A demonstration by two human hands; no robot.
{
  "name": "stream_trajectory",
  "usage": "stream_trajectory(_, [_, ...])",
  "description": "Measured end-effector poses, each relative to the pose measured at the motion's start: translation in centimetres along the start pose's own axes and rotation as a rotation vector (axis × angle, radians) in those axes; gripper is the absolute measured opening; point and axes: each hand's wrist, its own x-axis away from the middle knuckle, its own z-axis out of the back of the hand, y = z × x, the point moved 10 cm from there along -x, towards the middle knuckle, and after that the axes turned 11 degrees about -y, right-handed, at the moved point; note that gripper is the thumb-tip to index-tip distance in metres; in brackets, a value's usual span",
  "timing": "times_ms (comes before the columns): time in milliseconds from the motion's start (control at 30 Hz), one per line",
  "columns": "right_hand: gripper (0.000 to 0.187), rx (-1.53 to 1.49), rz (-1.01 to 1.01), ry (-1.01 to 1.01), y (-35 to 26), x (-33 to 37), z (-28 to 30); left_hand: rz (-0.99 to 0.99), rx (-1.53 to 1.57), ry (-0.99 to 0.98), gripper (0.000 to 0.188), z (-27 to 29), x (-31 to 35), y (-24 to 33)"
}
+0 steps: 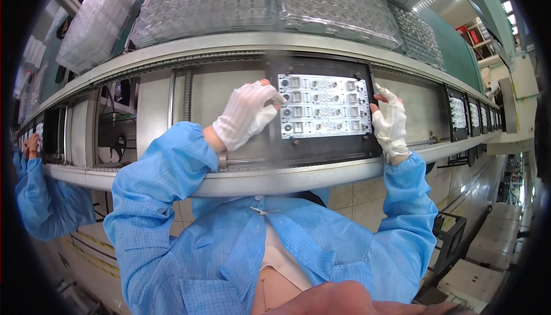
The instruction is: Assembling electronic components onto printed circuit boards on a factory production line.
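Observation:
A silvery-white panel of circuit boards (pixel 326 107), in several rows, lies flat on a black carrier plate (pixel 327 150) between the conveyor rails. My left hand (pixel 247 113), in a white glove with bare fingertips, is at the panel's left edge. Its fingers are curled and closed toward the thumb; whatever they pinch, if anything, is too small to make out. Beside the carrier's right edge is my right hand (pixel 391 121), gloved the same way. Its thumb and forefinger are apart, with nothing seen between them. Both forearms wear blue sleeves.
Stacked clear plastic trays (pixel 206 5) stand behind the far rail. The near metal rail (pixel 275 182) runs between my body and the carrier. More carriers with boards (pixel 458 113) line the conveyor at right. At far left, another person's hand (pixel 33 144) works at the line.

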Motion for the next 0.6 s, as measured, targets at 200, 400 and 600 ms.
stream_trajectory(200, [0.041,0.004,0.0,0.047,0.3,0.4,0.3,0.095,0.025,-0.041,0.025,0.4,1.0,-0.1])
stream_trajectory(400, [0.043,-0.367,-0.19,-0.153,4.4,0.0,-0.9,0.166,0.143,-0.044,0.035,0.9,1.2,-0.8])
stream_trajectory(600, [0.042,-0.304,-0.086,-0.047,-1.1,-0.6,0.9,0.309,0.646,-0.221,0.053,-2.3,2.0,-2.7])
